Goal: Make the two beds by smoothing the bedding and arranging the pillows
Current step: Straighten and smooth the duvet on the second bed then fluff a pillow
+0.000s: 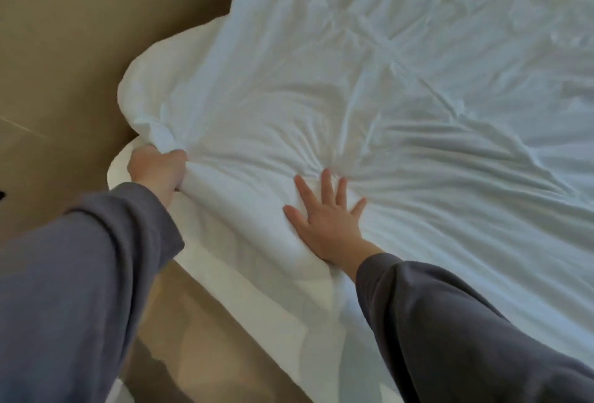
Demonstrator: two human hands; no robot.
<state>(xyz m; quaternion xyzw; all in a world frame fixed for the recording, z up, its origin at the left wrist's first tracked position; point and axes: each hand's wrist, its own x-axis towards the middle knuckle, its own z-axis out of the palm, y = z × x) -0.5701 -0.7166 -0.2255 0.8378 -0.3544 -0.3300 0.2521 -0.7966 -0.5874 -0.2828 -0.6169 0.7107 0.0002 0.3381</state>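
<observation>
Head view | white duvet (369, 87) fills the bed from 9 to 3 o'clock, still wrinkly | left hand (157, 168) at 9 o'clock grabs its corner to tug it straight | right hand (324, 213), fingers spread flat, presses at 6 o'clock so it stays put

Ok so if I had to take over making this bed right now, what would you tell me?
Hands: the left hand grips a bunched fold of the white duvet at the bed's near edge. The right hand lies flat on the duvet just beside it, fingers spread, pressing down.
Things: the duvet is spread over the bed but very creased, and its left edge bulges out over the tan floor.
Done: the duvet covers the part of the bed in view.
Left: pull that edge straight, smooth the creases, then arrange the pillows. No pillows and no second bed are in view.
</observation>
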